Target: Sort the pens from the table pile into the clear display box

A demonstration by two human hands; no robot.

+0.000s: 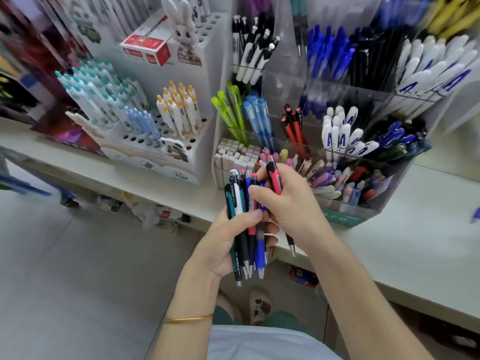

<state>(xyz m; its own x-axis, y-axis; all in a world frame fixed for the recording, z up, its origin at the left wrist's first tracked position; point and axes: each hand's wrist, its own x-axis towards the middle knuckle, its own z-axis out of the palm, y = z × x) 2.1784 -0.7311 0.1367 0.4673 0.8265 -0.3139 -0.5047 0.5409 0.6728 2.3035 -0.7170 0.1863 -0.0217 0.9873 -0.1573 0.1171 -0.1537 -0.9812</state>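
Observation:
My left hand [228, 237] grips a bundle of pens [245, 224] upright, tips down, in black, white, teal, red and blue. My right hand [288, 201] holds a red and black pen [274, 175] between thumb and fingers, just right of the bundle's tops, its fingers touching the bundle. Both hands hover in front of the table's edge. Right behind them stands the clear display box [384, 201], tiered in compartments filled with green, blue, red, white and dark blue pens.
A white table [415, 242] carries the box. A white perforated pen stand [166, 141] with teal, blue and orange-capped pens stands to the left, with a rabbit figure [181, 24] behind. A lone blue pen [476, 214] lies at the right edge. Grey floor lies at the lower left.

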